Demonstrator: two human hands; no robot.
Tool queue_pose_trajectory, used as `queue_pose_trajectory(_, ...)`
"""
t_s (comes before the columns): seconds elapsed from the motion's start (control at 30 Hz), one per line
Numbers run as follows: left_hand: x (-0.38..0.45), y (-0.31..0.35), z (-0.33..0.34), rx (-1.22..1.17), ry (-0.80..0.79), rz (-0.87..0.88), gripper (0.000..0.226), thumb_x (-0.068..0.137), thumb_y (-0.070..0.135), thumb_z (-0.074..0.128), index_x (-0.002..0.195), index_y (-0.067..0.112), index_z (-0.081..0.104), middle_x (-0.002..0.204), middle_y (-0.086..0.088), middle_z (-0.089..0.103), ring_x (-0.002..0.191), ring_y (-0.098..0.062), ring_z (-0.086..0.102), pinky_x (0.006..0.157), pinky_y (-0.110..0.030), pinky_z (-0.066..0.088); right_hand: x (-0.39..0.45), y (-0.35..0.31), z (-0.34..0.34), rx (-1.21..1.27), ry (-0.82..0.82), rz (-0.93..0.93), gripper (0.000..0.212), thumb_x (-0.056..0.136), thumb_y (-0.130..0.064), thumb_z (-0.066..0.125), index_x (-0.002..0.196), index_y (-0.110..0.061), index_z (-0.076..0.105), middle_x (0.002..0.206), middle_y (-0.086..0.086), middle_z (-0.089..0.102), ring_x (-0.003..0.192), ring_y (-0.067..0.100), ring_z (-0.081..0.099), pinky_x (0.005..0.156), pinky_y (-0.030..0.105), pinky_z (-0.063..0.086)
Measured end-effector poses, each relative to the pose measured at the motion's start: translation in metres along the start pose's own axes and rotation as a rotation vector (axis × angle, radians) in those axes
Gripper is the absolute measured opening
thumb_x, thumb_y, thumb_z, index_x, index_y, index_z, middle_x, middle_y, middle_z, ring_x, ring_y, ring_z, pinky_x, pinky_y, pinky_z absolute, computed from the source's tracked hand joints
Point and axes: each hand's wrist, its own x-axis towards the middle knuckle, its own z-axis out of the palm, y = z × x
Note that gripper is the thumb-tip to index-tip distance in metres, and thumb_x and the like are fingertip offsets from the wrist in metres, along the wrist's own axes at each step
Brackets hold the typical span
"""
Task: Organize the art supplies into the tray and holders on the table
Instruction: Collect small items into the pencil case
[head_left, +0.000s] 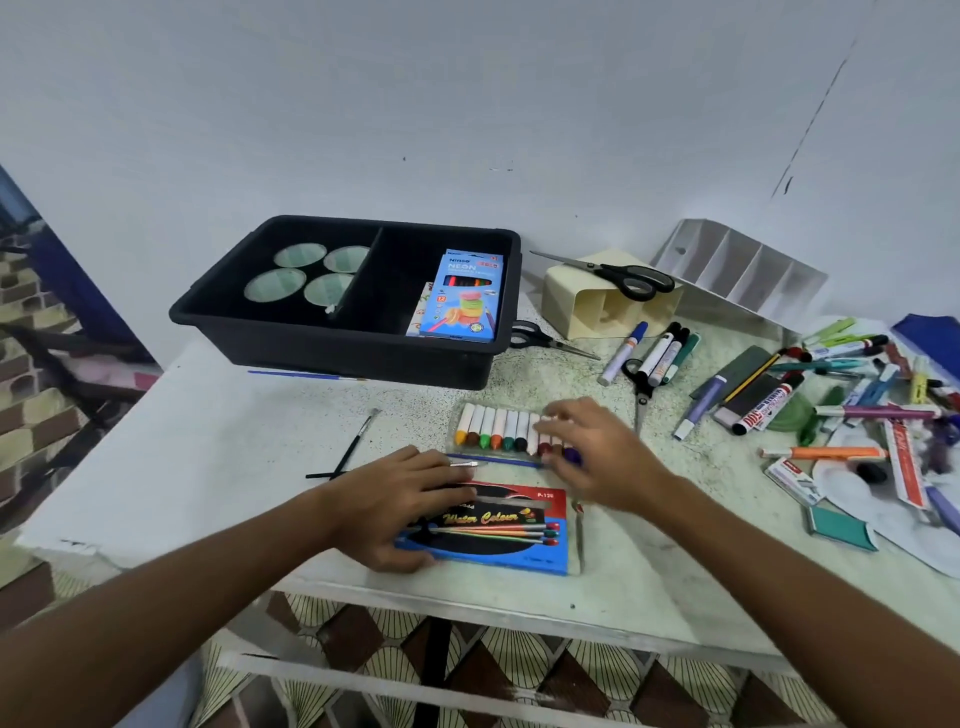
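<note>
Both of the person's hands are down on the counter (208, 415), close to its near edge. The left hand (400, 501) lies flat, fingers spread, on the left end of a red and blue paint box (498, 530) marked "Water Colour"; its grip is loose and apart, pressing on the lid, not wrapped around it. The right hand (597, 452) reaches over the right end of a clear pack of crayons (498, 428), fingers curled down onto the last few sticks. Whether that grip is clamped on anything I cannot tell, as the hand hides its own fingertips.

A thin blue brush (498, 461) lies between the crayons and the paint box, partly under both hands. A black brush (350, 447) lies to the left, apart from them.

Farther back sits the black tray (332, 348), split in two. Its left half holds four round lidded cups (306, 275); its right half holds a blue "Neon" box (462, 296) leaning on the right wall.

Right of the tray a cream holder (571, 296) lies tipped on its side with black scissors (618, 275) resting on it, and a white divided holder (737, 265) leans behind it. Markers (660, 353) lie just in front of the cream holder, and a jumble of pens (852, 395) and other bits spreads over the right side of the counter.
</note>
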Motion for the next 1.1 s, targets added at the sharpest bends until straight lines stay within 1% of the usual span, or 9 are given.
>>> queue_pose_trajectory(0.07, 0.000, 0.000, -0.003, 0.003, 0.015, -0.013, 0.075, 0.082, 0.062, 0.052, 0.142, 0.019, 0.044, 0.145, -0.005, 0.046, 0.130, -0.022, 0.042, 0.103, -0.037, 0.041, 0.015, 0.019, -0.006, -0.013, -0.152, 0.066, 0.053, 0.092, -0.043, 0.060, 0.141, -0.025, 0.048, 0.147, 0.007, 0.044, 0.133, 0.022, 0.037, 0.107, 0.039, 0.031)
queue_pose_trajectory(0.13, 0.006, 0.007, -0.004, -0.022, 0.037, -0.044, 0.079, 0.081, 0.067, 0.052, 0.144, 0.021, 0.040, 0.146, -0.004, 0.043, 0.132, -0.021, 0.039, 0.105, -0.037, 0.037, 0.027, 0.033, -0.006, 0.001, -0.332, 0.098, 0.068, 0.089, -0.055, 0.059, 0.148, -0.032, 0.035, 0.155, 0.005, 0.033, 0.140, 0.023, 0.028, 0.110, 0.042, 0.028)
queue_pose_trajectory(0.23, 0.025, 0.028, 0.000, -0.074, 0.084, -0.063, 0.083, 0.081, 0.073, 0.052, 0.146, 0.023, 0.036, 0.148, -0.004, 0.041, 0.134, -0.021, 0.035, 0.108, -0.038, 0.031, 0.037, 0.039, 0.002, -0.017, -0.441, 0.056, 0.076, 0.084, -0.060, 0.062, 0.149, -0.034, 0.034, 0.152, 0.004, 0.039, 0.135, 0.025, 0.033, 0.106, 0.042, 0.035)
queue_pose_trajectory(0.4, 0.053, 0.053, 0.010, -0.104, 0.063, -0.115, 0.088, 0.081, 0.078, 0.049, 0.150, 0.027, 0.028, 0.150, -0.001, 0.037, 0.133, -0.020, 0.034, 0.110, -0.039, 0.027, 0.039, 0.047, 0.006, -0.016, -0.400, 0.025, 0.076, 0.081, -0.055, 0.069, 0.147, -0.035, 0.038, 0.140, 0.002, 0.049, 0.121, 0.021, 0.041, 0.098, 0.040, 0.040)
queue_pose_trajectory(0.57, 0.054, 0.050, 0.012, -0.124, 0.109, -0.143, 0.078, 0.083, 0.073, 0.049, 0.145, 0.026, 0.038, 0.142, 0.003, 0.046, 0.128, -0.016, 0.040, 0.107, -0.036, 0.032, 0.024, 0.057, 0.004, 0.019, -0.301, 0.032, 0.076, 0.077, -0.048, 0.071, 0.146, -0.034, 0.041, 0.124, 0.001, 0.051, 0.109, 0.015, 0.040, 0.090, 0.036, 0.042)
queue_pose_trajectory(0.8, 0.041, 0.038, 0.009, -0.158, 0.183, -0.179, 0.080, 0.084, 0.074, 0.050, 0.141, 0.019, 0.046, 0.137, 0.001, 0.052, 0.122, -0.015, 0.046, 0.102, -0.033, 0.039, -0.006, 0.067, -0.009, 0.044, -0.165, 0.016, 0.064, 0.083, -0.052, 0.067, 0.141, -0.035, 0.048, 0.121, -0.001, 0.051, 0.108, 0.011, 0.041, 0.088, 0.031, 0.044)
queue_pose_trajectory(0.9, 0.033, 0.030, 0.004, -0.148, 0.234, -0.181, 0.082, 0.082, 0.071, 0.055, 0.138, 0.011, 0.051, 0.132, -0.004, 0.056, 0.117, -0.017, 0.052, 0.099, -0.034, 0.043, -0.019, 0.064, -0.018, 0.058, -0.121, -0.008, 0.064, 0.082, -0.060, 0.058, 0.139, -0.033, 0.051, 0.121, -0.001, 0.052, 0.106, 0.009, 0.040, 0.086, 0.028, 0.041)
queue_pose_trajectory(1.0, 0.025, 0.023, 0.002, -0.146, 0.252, -0.208, 0.083, 0.081, 0.070, 0.058, 0.136, 0.008, 0.052, 0.128, -0.005, 0.059, 0.114, -0.017, 0.053, 0.097, -0.033, 0.045, -0.030, 0.059, -0.027, 0.047, -0.108, -0.017, 0.070, 0.079, -0.066, 0.045, 0.139, -0.029, 0.053, 0.119, 0.002, 0.054, 0.105, 0.012, 0.041, 0.084, 0.031, 0.046)
queue_pose_trajectory(1.1, 0.021, 0.017, 0.001, -0.140, 0.255, -0.242, 0.083, 0.078, 0.068, 0.062, 0.133, 0.007, 0.055, 0.124, -0.005, 0.061, 0.111, -0.018, 0.055, 0.095, -0.036, 0.047, -0.040, 0.057, -0.031, 0.028, -0.089, -0.034, 0.065, 0.081, -0.059, 0.054, 0.136, -0.026, 0.056, 0.118, 0.006, 0.056, 0.105, 0.020, 0.048, 0.084, 0.037, 0.049)
